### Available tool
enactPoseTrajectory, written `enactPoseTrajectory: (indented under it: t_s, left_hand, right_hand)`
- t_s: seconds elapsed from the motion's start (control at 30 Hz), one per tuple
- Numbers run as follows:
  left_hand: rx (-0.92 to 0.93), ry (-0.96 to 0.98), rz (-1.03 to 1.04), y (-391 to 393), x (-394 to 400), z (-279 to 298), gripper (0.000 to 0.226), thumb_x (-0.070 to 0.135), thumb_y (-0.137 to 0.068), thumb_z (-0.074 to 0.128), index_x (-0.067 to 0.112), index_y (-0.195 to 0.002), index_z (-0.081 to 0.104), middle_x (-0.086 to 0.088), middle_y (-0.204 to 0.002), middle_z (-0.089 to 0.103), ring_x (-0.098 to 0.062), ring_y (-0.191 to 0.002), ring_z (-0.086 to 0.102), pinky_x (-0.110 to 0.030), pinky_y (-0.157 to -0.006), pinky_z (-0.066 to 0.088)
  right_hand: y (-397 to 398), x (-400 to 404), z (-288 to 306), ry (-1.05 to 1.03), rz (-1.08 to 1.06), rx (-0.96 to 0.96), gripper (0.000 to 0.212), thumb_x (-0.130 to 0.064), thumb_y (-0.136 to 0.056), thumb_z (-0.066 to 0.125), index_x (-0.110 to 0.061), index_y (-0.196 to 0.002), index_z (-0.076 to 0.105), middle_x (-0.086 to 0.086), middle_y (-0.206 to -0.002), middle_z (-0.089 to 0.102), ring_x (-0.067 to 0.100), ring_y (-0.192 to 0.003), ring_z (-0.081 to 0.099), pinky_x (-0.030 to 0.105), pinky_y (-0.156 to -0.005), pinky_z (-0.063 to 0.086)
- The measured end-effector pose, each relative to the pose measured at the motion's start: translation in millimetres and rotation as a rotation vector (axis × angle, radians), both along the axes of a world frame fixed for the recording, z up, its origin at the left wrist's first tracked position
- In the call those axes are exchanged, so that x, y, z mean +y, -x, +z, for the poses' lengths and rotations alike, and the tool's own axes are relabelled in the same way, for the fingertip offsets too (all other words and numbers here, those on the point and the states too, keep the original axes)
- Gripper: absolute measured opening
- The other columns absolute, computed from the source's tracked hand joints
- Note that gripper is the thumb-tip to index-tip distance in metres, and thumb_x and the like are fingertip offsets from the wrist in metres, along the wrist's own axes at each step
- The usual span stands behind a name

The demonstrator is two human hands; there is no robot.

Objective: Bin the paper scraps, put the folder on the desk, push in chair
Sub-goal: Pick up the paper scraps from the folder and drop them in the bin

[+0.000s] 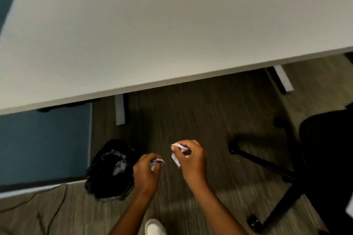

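Observation:
My left hand (146, 172) is closed on a small crumpled white paper scrap (157, 162), just right of the bin. My right hand (192, 155) holds another crumpled white paper scrap (178, 149) a little higher and further right. The bin (108, 170) is lined with a black bag and stands on the floor under the desk's front edge, with some white paper inside. The white desk (172, 25) fills the upper part of the view. The black office chair (324, 150) stands at the right, its wheeled base spread on the floor. A white corner at the right edge (350, 209) may be the folder; I cannot tell.
A blue partition panel (44, 147) stands at the left beside the bin. Grey desk legs (120, 109) (282, 78) reach the carpet under the desk. A dark cable (55, 210) runs across the floor at lower left. My white shoe (154, 227) shows at the bottom.

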State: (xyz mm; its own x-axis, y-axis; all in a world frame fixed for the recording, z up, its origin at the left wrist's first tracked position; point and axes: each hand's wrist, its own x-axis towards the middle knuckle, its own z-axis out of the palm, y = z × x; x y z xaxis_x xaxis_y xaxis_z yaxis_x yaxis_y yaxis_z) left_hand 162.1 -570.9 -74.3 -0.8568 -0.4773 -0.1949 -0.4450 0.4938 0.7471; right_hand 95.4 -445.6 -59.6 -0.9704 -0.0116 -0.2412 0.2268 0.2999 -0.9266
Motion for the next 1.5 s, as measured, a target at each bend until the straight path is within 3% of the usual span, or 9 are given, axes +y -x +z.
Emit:
enactPoseTrajectory:
  t_s: [0.2, 0.37, 0.5, 0.67, 0.83, 1.0, 1.17, 1.27, 1.5]
  left_hand:
    - [-0.014, 0.018, 0.205, -57.0, -96.4, -13.7, 0.017, -0.004, -0.080, 0.070, 0.012, -0.084, 0.072, 0.001, -0.085, 0.070, -0.012, -0.081, 0.064, -0.014, -0.073, 0.043]
    - [-0.035, -0.014, 0.309, -89.3, -146.7, -23.9, 0.010, 0.000, -0.085, 0.067, 0.006, -0.091, 0.073, -0.007, -0.091, 0.072, -0.017, -0.085, 0.066, -0.022, -0.075, 0.049]
    - [-0.030, -0.014, 0.366, -104.5, -175.3, -28.7, 0.012, 0.001, -0.085, 0.067, 0.010, -0.090, 0.072, -0.004, -0.090, 0.071, -0.012, -0.082, 0.064, -0.010, -0.071, 0.043]
    - [-0.036, -0.026, 0.409, -117.3, -206.6, -42.5, 0.010, 0.003, -0.084, 0.068, 0.011, -0.089, 0.072, -0.004, -0.089, 0.072, -0.013, -0.083, 0.066, -0.010, -0.071, 0.044]
    - [-0.036, -0.011, 0.424, -121.8, -224.8, -53.4, 0.009, 0.008, -0.084, 0.069, 0.016, -0.088, 0.071, 0.005, -0.084, 0.070, 0.001, -0.078, 0.062, -0.003, -0.069, 0.043]
    - [-0.042, -0.013, 0.434, -122.6, -233.9, -62.0, 0.012, 0.011, -0.083, 0.072, 0.015, -0.094, 0.071, 0.005, -0.088, 0.071, -0.004, -0.078, 0.064, -0.020, -0.073, 0.052]
    - [-0.093, -0.001, 0.378, -127.0, -238.4, -67.8, 0.031, 0.009, -0.083, 0.073, 0.007, -0.114, 0.068, -0.009, -0.109, 0.072, -0.019, -0.097, 0.068, -0.030, -0.088, 0.054]
    - [-0.126, 0.018, 0.347, -128.1, -237.9, -67.9, 0.034, 0.010, -0.084, 0.073, 0.007, -0.117, 0.065, -0.012, -0.113, 0.070, -0.023, -0.103, 0.067, -0.037, -0.091, 0.056]
    - [-0.178, 0.008, 0.261, -108.5, -207.6, -56.7, 0.035, 0.022, -0.090, 0.066, 0.011, -0.123, 0.058, -0.012, -0.122, 0.059, -0.026, -0.114, 0.057, -0.035, -0.094, 0.050]
  right_hand:
    - [-48.3, -106.5, -17.6, -0.067, 0.220, -0.029, 0.007, -0.015, -0.079, 0.078, -0.017, -0.083, 0.073, -0.004, -0.090, 0.064, 0.005, -0.077, 0.062, 0.009, -0.066, 0.048]
    - [-75.4, -166.2, -29.8, -0.115, 0.327, -0.057, 0.010, -0.014, -0.080, 0.077, -0.012, -0.090, 0.073, 0.000, -0.097, 0.065, 0.009, -0.083, 0.063, 0.020, -0.072, 0.055]
    - [-88.8, -202.2, -42.2, -0.143, 0.394, -0.052, 0.009, -0.012, -0.081, 0.076, -0.013, -0.090, 0.073, -0.001, -0.097, 0.063, 0.007, -0.083, 0.061, 0.010, -0.070, 0.049]
    - [-96.2, -238.9, -58.1, -0.173, 0.461, -0.064, 0.010, -0.013, -0.083, 0.074, -0.009, -0.092, 0.073, 0.004, -0.094, 0.070, 0.011, -0.083, 0.064, 0.022, -0.075, 0.053]
    - [-95.4, -263.9, -76.7, -0.210, 0.481, -0.135, 0.016, -0.018, -0.085, 0.073, -0.011, -0.099, 0.074, 0.005, -0.097, 0.074, 0.008, -0.083, 0.064, 0.011, -0.069, 0.045]
    - [-96.6, -278.9, -95.9, -0.203, 0.551, -0.234, 0.028, -0.022, -0.087, 0.070, -0.013, -0.114, 0.069, 0.007, -0.112, 0.071, 0.019, -0.104, 0.066, 0.019, -0.081, 0.048]
    - [-101.4, -284.5, -114.1, -0.287, 0.695, -0.303, 0.038, -0.038, -0.095, 0.056, -0.017, -0.127, 0.060, 0.008, -0.132, 0.061, 0.024, -0.122, 0.056, 0.029, -0.098, 0.045]
    - [-97.1, -278.6, -120.0, -0.331, 0.710, -0.310, 0.035, -0.032, -0.099, 0.050, -0.015, -0.128, 0.059, 0.011, -0.134, 0.058, 0.027, -0.126, 0.053, 0.033, -0.103, 0.043]
    - [-65.0, -217.0, -105.5, -0.250, 0.473, -0.192, 0.022, -0.018, -0.095, 0.058, -0.010, -0.113, 0.068, 0.011, -0.119, 0.066, 0.022, -0.107, 0.062, 0.029, -0.086, 0.052]
